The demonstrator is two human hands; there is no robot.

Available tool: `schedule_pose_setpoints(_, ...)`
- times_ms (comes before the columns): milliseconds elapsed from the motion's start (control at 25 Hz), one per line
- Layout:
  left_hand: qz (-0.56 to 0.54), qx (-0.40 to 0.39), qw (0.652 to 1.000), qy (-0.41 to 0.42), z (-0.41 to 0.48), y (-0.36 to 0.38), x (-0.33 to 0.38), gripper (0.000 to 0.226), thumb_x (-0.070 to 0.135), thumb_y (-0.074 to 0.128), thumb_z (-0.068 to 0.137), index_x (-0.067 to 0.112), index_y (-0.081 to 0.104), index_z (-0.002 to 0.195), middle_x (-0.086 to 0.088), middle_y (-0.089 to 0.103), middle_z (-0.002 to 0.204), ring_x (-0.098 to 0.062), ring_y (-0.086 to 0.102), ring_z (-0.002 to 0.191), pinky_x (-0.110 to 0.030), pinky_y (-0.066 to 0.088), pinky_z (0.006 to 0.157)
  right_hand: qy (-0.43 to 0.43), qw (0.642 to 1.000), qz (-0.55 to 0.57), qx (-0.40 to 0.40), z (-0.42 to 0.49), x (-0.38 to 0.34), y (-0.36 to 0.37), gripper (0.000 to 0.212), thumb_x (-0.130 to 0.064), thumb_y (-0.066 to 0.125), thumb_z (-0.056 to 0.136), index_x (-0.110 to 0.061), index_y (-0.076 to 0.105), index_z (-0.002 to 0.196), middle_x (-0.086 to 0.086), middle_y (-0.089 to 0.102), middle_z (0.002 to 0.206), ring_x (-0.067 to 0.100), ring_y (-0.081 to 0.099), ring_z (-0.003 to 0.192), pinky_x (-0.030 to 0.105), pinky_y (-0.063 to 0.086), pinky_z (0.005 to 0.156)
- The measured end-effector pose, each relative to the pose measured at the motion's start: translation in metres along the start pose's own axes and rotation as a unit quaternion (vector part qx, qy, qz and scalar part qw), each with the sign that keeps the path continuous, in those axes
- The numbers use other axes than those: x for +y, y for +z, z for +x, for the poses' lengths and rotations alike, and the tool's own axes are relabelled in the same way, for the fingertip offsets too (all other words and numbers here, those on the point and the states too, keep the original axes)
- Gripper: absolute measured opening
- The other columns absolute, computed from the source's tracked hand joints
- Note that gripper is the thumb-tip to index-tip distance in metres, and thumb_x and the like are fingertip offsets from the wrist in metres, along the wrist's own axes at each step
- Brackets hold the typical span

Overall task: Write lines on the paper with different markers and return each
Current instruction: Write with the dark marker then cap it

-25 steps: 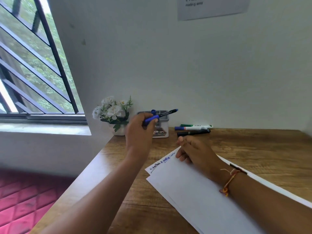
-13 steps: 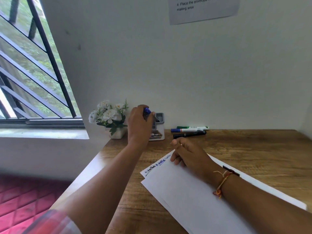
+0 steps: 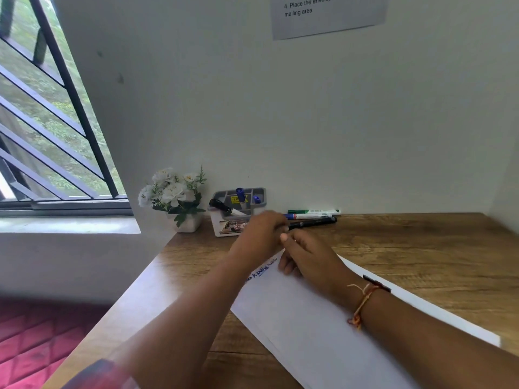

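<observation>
**Fig. Hands between paper and marker supply**

A brown wood-grain desk (image 3: 421, 248) carries a long white sheet of paper (image 3: 309, 318), laid on a slant. A short line of blue handwriting (image 3: 259, 273) shows at the paper's far corner.

The right hand (image 3: 309, 256) rests on that far end of the sheet, its fingers loosely curled and holding nothing that can be seen. The left hand (image 3: 261, 234) hovers just in front of a grey-and-white plastic pen holder (image 3: 222, 224). It is motion-blurred, so whether it is spread or pinching anything cannot be told.

The holder stands against the wall. It contains two blue-capped markers (image 3: 240, 193) standing upright and one black-capped marker (image 3: 222, 206) leaning. Just beside it, three more markers lie side by side on the desk:
- a green-capped white marker (image 3: 314, 211)
- a blue-ended white marker (image 3: 306, 216)
- a slim black marker (image 3: 314, 222)

Handling, as a judgement: each marker looks light, rigid and smooth, and those lying flat would probably roll. A pinch at mid-barrel, away from the cap, seems the surest hold. The paper is thin and will likely slide unless pressed flat.
</observation>
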State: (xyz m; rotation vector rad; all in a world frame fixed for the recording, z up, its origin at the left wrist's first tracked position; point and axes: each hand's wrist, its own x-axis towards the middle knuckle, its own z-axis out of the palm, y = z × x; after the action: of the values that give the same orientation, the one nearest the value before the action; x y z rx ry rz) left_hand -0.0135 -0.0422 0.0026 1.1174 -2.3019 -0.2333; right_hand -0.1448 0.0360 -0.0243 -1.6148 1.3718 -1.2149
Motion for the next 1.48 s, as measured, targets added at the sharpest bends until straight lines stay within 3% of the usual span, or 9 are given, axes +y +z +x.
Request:
schedule_pose_setpoints(40,0.015,-0.061,0.998,0.001,0.004,0.008,-0.003,0.019,0.014,0.054,0.097,0.010,0.069,0.109,-0.009,0.069,0.105,-0.022,0.063,0.095,-0.039,0.053,0.088,0.003,1.000,-0.003,0.012,0.001,0.001,0.000,0.020,-0.022,0.046,0.107,-0.024,0.061,0.094,0.007,0.074,0.072,0.010,0.066,0.062,0.024,0.051,0.058)
schedule_pose_setpoints(120,0.037,-0.100,0.994,-0.008,0.014,0.022,-0.009,0.020,0.014,0.050,0.097,0.010,0.067,0.109,-0.012,0.069,0.104,-0.026,0.063,0.095,-0.043,0.053,0.088,0.007,0.999,-0.015,0.038,0.002,0.002,-0.001,0.022,-0.010,0.044,0.102,-0.020,0.059,0.089,0.005,0.071,0.067,0.008,0.062,0.057,0.025,0.049,0.057)
schedule_pose_setpoints(320,0.191,-0.120,0.974,-0.012,0.042,0.047,-0.019,0.024,0.023,0.048,0.100,0.013,0.059,0.119,-0.012,0.063,0.118,-0.032,0.052,0.110,-0.040,0.045,0.095,0.004,0.999,-0.019,0.048,0.004,0.004,-0.001,0.023,-0.005,0.044,0.099,-0.016,0.059,0.086,0.004,0.069,0.064,0.009,0.062,0.055,0.025,0.049,0.057)
schedule_pose_setpoints(520,0.202,-0.073,0.977,-0.009,0.038,0.048,-0.023,0.028,0.022,0.048,0.101,0.013,0.066,0.121,-0.013,0.054,0.118,-0.031,0.051,0.110,-0.038,0.049,0.093,0.011,0.999,-0.020,0.042,0.005,0.004,-0.001,0.021,-0.008,0.045,0.099,-0.016,0.060,0.087,0.005,0.072,0.068,0.008,0.063,0.057,0.023,0.049,0.058)
schedule_pose_setpoints(800,0.025,0.021,0.996,-0.084,-0.005,0.012,-0.007,0.029,0.021,0.052,0.102,0.016,0.063,0.128,-0.009,0.053,0.118,-0.019,0.053,0.104,-0.027,0.043,0.093,0.027,0.999,-0.002,0.027,0.002,0.001,-0.001,0.025,-0.009,0.046,0.101,-0.015,0.065,0.087,0.004,0.072,0.069,0.006,0.063,0.057,0.020,0.047,0.058)
schedule_pose_setpoints(920,-0.044,0.038,0.995,-0.077,-0.043,-0.015,0.001,0.026,0.019,0.053,0.102,0.019,0.067,0.124,-0.002,0.065,0.108,-0.012,0.054,0.092,-0.025,0.043,0.080,0.021,0.999,0.011,0.023,-0.001,-0.005,0.000,0.032,-0.033,0.052,0.105,-0.019,0.069,0.083,0.010,0.076,0.076,0.007,0.065,0.061,0.018,0.049,0.057)
schedule_pose_setpoints(1040,-0.113,-0.002,0.992,-0.056,-0.074,-0.025,0.006,0.026,0.023,0.053,0.102,0.029,0.065,0.124,0.009,0.068,0.104,-0.009,0.061,0.094,-0.029,0.051,0.085,-0.003,1.000,-0.013,0.016,-0.005,-0.009,-0.001,0.040,-0.049,0.053,0.101,-0.024,0.071,0.077,0.006,0.076,0.073,0.007,0.068,0.062,0.016,0.049,0.057)
schedule_pose_setpoints(1320,-0.135,-0.015,0.989,-0.064,-0.082,-0.014,0.010,0.039,0.037,0.071,0.089,0.032,0.054,0.124,0.016,0.065,0.107,0.000,0.061,0.097,-0.022,0.052,0.086,-0.014,1.000,0.015,-0.007,-0.009,-0.011,-0.008,0.030,-0.024,0.056,0.103,-0.010,0.073,0.082,-0.003,0.068,0.062,0.003,0.059,0.057,0.016,0.043,0.054)
schedule_pose_setpoints(1480,-0.067,-0.011,0.997,-0.021,-0.080,-0.016,0.011,0.036,0.034,0.064,0.094,0.031,0.058,0.130,0.019,0.061,0.103,-0.001,0.057,0.092,-0.015,0.043,0.076,-0.006,0.998,0.066,-0.018,-0.011,-0.010,-0.008,0.036,-0.037,0.062,0.099,-0.004,0.075,0.094,0.010,0.073,0.075,0.011,0.066,0.068,0.023,0.047,0.058)
